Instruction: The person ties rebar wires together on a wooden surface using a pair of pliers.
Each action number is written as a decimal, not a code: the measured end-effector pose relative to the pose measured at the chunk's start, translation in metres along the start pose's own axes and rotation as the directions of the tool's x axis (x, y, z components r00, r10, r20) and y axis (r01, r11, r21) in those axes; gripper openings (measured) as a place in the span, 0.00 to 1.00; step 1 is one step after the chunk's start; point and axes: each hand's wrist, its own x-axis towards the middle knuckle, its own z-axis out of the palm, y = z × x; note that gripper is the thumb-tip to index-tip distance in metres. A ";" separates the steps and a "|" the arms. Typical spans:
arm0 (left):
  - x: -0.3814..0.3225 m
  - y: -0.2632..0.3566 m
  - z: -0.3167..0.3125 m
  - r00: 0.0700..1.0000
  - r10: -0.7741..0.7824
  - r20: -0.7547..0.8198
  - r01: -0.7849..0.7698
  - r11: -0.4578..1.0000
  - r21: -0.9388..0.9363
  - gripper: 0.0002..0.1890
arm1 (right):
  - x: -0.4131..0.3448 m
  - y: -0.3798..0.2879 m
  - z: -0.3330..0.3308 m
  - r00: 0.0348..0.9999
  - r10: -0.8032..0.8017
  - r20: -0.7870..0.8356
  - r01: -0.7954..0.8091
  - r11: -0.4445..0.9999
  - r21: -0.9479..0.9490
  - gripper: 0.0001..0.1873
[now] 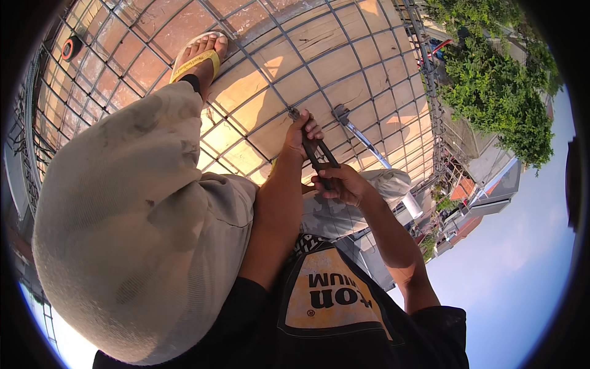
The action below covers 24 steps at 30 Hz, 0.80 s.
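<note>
My left hand point(305, 131) is closed around the upper part of dark metal pincers point(313, 154), near their jaws. The jaws are at a crossing of the steel rebar mesh point(308, 63); whether they grip wire there is too small to tell. My right hand point(340, 183) holds the lower ends of the handles, which stand a little apart. To the right, what looks like a hammer point(366, 143) with a dark head and bright metal shaft slants across the mesh, its far end past my right knee.
Plywood sheets point(332, 46) lie under the mesh. My left foot in a yellow-strapped flip-flop point(196, 64) is on the mesh. A round black and orange object point(71, 48) lies at the upper left. Rebar lines the right edge point(431, 92), with trees point(498, 83) and roofs beyond.
</note>
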 end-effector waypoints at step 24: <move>-0.001 -0.005 -0.004 0.996 0.020 -0.089 -0.023 0.999 -0.023 0.15 | -0.150 0.107 0.006 0.708 -0.686 -0.166 0.060 0.292 -0.954 0.12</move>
